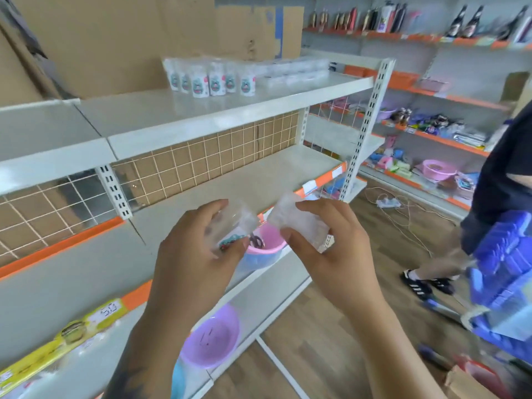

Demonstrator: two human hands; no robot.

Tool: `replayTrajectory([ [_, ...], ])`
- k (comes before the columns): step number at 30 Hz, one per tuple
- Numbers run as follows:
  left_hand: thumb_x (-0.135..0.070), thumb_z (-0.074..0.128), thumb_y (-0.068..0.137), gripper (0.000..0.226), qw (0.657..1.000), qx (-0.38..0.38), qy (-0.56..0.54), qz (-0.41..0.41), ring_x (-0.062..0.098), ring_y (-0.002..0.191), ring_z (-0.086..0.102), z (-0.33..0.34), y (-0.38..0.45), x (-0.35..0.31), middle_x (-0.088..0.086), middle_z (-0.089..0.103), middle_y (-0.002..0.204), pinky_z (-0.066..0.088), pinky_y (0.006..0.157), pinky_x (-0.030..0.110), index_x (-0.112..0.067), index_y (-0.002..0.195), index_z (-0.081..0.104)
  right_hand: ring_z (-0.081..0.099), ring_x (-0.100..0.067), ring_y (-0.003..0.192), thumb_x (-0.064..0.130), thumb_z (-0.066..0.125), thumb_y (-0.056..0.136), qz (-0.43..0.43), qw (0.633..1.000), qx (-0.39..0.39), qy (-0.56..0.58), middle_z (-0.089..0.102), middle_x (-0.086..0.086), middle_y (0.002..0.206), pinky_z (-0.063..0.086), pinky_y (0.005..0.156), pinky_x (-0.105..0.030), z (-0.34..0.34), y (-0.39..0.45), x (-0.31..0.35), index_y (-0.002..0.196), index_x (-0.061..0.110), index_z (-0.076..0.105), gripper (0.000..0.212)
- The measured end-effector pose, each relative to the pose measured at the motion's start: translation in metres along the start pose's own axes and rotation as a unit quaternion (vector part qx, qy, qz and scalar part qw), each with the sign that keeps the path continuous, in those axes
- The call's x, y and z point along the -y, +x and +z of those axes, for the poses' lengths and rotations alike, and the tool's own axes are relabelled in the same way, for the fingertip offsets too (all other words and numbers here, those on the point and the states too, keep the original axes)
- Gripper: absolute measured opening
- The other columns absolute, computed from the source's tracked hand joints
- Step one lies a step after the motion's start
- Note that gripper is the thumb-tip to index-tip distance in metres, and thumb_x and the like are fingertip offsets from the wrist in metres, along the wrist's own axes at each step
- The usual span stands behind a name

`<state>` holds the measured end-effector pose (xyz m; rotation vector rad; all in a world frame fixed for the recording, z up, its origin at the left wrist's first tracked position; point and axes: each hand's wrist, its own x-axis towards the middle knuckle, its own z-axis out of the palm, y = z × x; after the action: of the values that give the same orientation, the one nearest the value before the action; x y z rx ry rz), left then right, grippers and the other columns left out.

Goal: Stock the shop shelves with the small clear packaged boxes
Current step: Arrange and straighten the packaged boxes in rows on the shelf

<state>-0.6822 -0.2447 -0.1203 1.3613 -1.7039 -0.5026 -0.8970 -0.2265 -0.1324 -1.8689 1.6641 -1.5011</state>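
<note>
My left hand (198, 254) grips a small clear packaged box (234, 226) with a coloured label showing at its lower edge. My right hand (328, 240) grips a second clear box (293, 218), held at the same height just to the right. Both boxes hover in front of the middle shelf (259, 180), whose surface is bare. On the top shelf (172, 116) stand several white labelled packs (210, 80), and a row of clear boxes (293, 72) lies to their right.
Below my hands, a pink basin (266, 244) sits on a lower shelf, and a purple basin (213, 335) rests lower down. A yellow carton (66, 338) lies at lower left. A person (501, 180) with stacked blue crates (503, 269) stands on the right.
</note>
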Motion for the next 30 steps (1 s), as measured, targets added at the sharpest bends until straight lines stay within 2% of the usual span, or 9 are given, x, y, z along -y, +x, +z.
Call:
replayTrajectory([
  [3,-0.031,0.084,0.08,0.057,1.0,-0.001,-0.013,-0.001,0.002,0.113,0.058,0.032,0.036,-0.002,-0.019,0.064,0.126,0.046,0.094,0.028,-0.036,0.133,0.062,0.058,-0.007,0.114,0.033,0.081,0.084,0.008,1.0,-0.015,-0.005,0.06,0.017,0.118,0.043,0.087,-0.014,-0.006,0.036,-0.025,0.119,0.033,0.068,0.037],
  [4,-0.03,0.085,0.08,0.057,1.0,0.001,-0.021,-0.001,0.001,0.113,0.059,0.043,0.049,-0.001,-0.02,0.064,0.125,0.046,0.094,0.025,-0.037,0.132,0.062,0.059,-0.008,0.114,0.034,0.081,0.084,0.012,1.0,-0.016,-0.003,0.06,0.019,0.117,0.044,0.087,-0.016,-0.006,0.048,-0.033,0.118,0.034,0.068,0.037],
  [7,-0.029,0.085,0.08,0.056,0.998,0.019,-0.062,-0.009,-0.011,0.111,0.057,0.073,0.085,0.001,-0.027,0.063,0.122,0.04,0.086,0.004,-0.046,0.127,0.06,0.059,-0.006,0.113,0.036,0.08,0.084,0.014,1.0,-0.018,-0.001,0.06,0.021,0.115,0.044,0.085,-0.013,-0.005,0.083,-0.052,0.116,0.036,0.068,0.035],
  [8,-0.028,0.086,0.081,0.055,0.997,0.026,-0.074,-0.014,-0.012,0.112,0.056,0.083,0.097,0.002,-0.028,0.063,0.122,0.04,0.085,0.003,-0.047,0.126,0.059,0.059,-0.005,0.112,0.037,0.08,0.084,0.02,1.0,-0.019,0.002,0.06,0.021,0.114,0.042,0.084,-0.011,-0.005,0.094,-0.058,0.115,0.037,0.067,0.034],
  [12,-0.027,0.085,0.081,0.057,0.995,0.034,-0.091,-0.019,-0.007,0.115,0.058,0.119,0.137,0.004,-0.026,0.064,0.123,0.047,0.093,0.019,-0.042,0.13,0.061,0.058,-0.001,0.113,0.037,0.081,0.084,0.042,0.999,-0.02,0.006,0.061,0.02,0.116,0.041,0.085,-0.009,-0.002,0.138,-0.084,0.115,0.036,0.068,0.034],
  [18,-0.025,0.083,0.083,0.055,0.997,0.044,-0.055,-0.017,0.0,0.115,0.059,0.154,0.187,0.003,-0.023,0.063,0.122,0.049,0.096,0.027,-0.038,0.132,0.062,0.061,-0.006,0.108,0.037,0.081,0.084,0.06,0.998,-0.029,0.003,0.061,0.022,0.112,0.046,0.084,-0.016,-0.004,0.184,-0.128,0.112,0.036,0.068,0.032],
  [24,-0.034,0.082,0.081,0.056,1.0,0.019,-0.023,-0.002,-0.003,0.117,0.058,0.183,0.226,-0.013,-0.026,0.062,0.123,0.046,0.094,0.022,-0.041,0.133,0.06,0.06,-0.009,0.118,0.037,0.079,0.084,0.053,0.998,-0.024,0.034,0.063,0.02,0.116,0.046,0.089,-0.025,-0.009,0.229,-0.169,0.113,0.036,0.067,0.032],
  [27,-0.042,0.082,0.082,0.054,1.0,-0.009,-0.023,-0.001,-0.005,0.117,0.057,0.201,0.244,-0.027,-0.029,0.062,0.121,0.043,0.093,0.011,-0.042,0.132,0.06,0.058,-0.013,0.122,0.037,0.079,0.084,0.03,0.998,-0.012,0.059,0.064,0.018,0.12,0.047,0.093,-0.029,-0.016,0.261,-0.193,0.113,0.035,0.067,0.032],
  [30,-0.042,0.076,0.078,0.056,0.998,-0.055,0.014,0.011,-0.004,0.117,0.057,0.22,0.268,-0.046,-0.03,0.061,0.122,0.037,0.091,0.005,-0.043,0.132,0.06,0.058,-0.012,0.122,0.036,0.083,0.084,0.002,0.997,-0.002,0.083,0.064,0.019,0.121,0.047,0.093,-0.027,-0.026,0.304,-0.221,0.113,0.035,0.067,0.033],
])
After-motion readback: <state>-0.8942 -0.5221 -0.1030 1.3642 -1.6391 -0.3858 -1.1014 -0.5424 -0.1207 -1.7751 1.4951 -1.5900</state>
